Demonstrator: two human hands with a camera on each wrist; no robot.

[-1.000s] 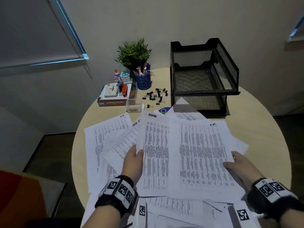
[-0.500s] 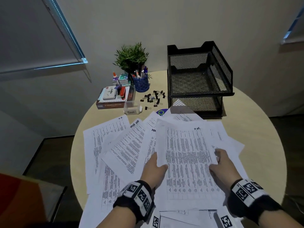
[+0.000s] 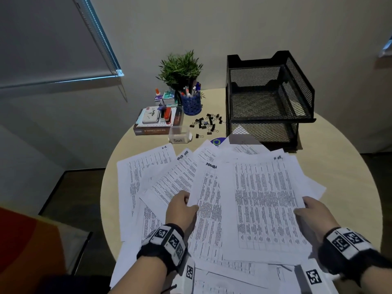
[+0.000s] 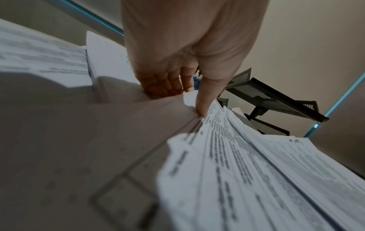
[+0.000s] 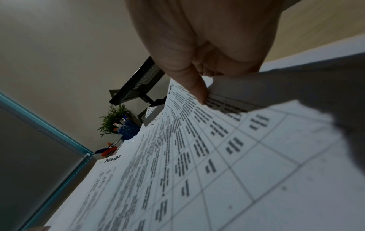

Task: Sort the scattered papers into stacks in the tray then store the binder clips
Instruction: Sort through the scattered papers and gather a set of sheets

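Both hands pinch thin printed white sheets [image 3: 263, 209] over the round pale wooden table [image 3: 339, 170]: left hand [image 3: 180, 211] at one edge, right hand [image 3: 311, 215] at the other. Paper this light flops and slides (edge grips suit it). The black mesh two-tier tray [image 3: 269, 98] waits by the plain wall, black binder clips [image 3: 206, 124] beside it.

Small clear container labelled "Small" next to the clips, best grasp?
Take the clear container across its two short end walls, coming from above. It stands upright with its open mouth up, so a top approach clears the book stack at its left and the binder clips at its right. Both hands are busy: left hand and right hand each pinch papers.
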